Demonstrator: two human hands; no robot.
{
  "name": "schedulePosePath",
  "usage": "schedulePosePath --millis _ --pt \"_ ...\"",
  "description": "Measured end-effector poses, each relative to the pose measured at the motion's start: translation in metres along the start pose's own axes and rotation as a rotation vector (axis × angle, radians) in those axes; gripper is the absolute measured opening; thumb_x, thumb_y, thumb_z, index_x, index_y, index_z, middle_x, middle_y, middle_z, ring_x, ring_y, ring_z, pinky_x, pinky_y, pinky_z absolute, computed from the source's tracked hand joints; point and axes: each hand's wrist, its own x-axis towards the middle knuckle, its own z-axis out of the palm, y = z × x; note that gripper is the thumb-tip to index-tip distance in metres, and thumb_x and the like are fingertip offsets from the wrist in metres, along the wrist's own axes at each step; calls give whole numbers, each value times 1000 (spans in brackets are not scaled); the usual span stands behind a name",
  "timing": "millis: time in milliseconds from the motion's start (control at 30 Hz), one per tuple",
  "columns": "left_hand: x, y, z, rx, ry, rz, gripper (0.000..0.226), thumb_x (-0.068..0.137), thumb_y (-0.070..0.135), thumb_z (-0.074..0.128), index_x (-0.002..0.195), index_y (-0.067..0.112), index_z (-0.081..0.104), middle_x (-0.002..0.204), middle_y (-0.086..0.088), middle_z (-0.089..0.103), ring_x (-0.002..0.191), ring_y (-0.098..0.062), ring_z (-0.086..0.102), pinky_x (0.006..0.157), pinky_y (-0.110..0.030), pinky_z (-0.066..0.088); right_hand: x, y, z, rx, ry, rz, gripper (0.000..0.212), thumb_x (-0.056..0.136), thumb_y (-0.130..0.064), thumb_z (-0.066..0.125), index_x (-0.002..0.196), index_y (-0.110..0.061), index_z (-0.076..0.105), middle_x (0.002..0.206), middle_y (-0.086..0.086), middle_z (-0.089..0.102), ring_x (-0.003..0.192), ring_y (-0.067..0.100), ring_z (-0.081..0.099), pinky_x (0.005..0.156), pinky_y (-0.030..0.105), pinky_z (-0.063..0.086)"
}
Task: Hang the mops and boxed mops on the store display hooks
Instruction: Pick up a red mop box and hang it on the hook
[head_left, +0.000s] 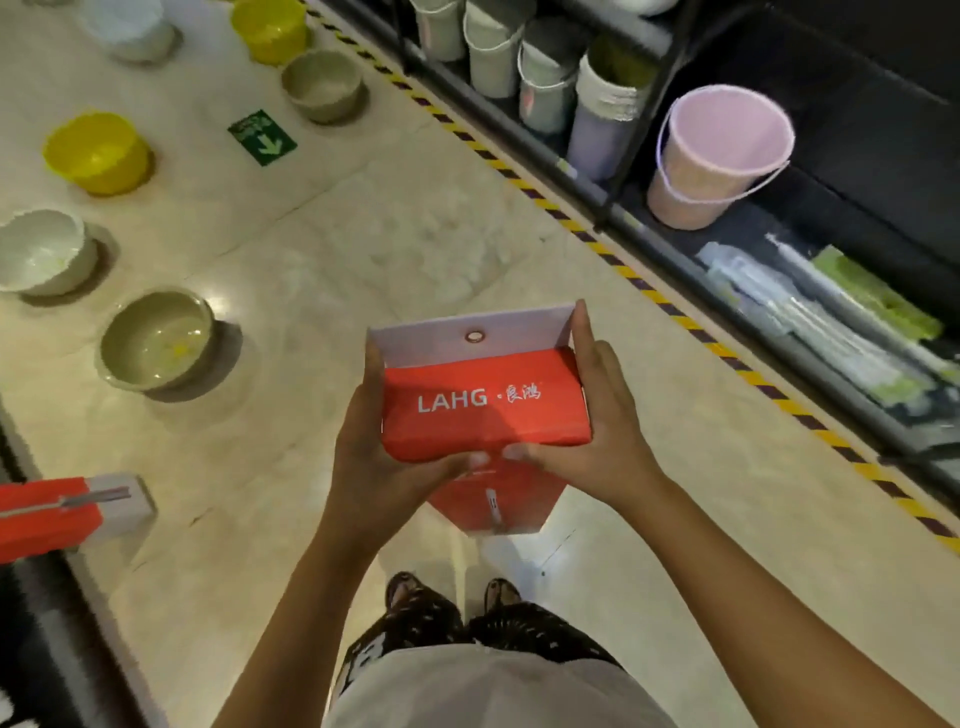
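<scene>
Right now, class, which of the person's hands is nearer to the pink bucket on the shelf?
Right. The right hand grips the red box on the side facing the pink bucket; the left hand grips the far side.

basins (156, 340) left, shelf (727, 270) right, open floor (415, 234) ahead
</scene>
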Motion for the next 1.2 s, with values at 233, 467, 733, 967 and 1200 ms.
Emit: schedulePosePath --millis 233,467,733,967,1200 --pt "96 35 60 -39 -227 142 95 46 44 87 114 80 32 109 23 65 101 -2 65 82 -24 56 32 29 -59 -35 205 132 125 51 -77 66 143 -51 -15 120 -12 33 109 -28 29 85 -9 23" --pt "209 48 78 17 -428 128 124 45 54 86 142 61 9 120 11 57 107 -3 61 86 -22 55 99 30 -84 -37 364 263 126 49 -79 64 142 -49 -16 117 -12 33 108 -31 27 83 -10 23" --pt "324 78 117 186 -594 173 132 42 66 81 141 64 -6 133 6 45 122 -13 51 103 -44 48 176 47 -118 31 582 312 122 51 -90 58 144 -46 -8 123 -36 24 114 -33 26 88 -9 24" --pt "406 131 204 215 -643 194 127 37 63 84 134 70 2 128 11 52 114 -8 57 96 -41 53 232 96 -200 104 669 352 126 51 -79 69 146 -53 -11 134 -23 33 120 -19 33 97 8 31" --pt "464 193 322 185 -598 208 115 44 40 94 111 86 13 100 36 63 93 17 60 69 -12 53 283 154 -333 104 598 299 119 61 -63 75 137 -62 -16 125 -17 31 108 -18 36 83 7 31"
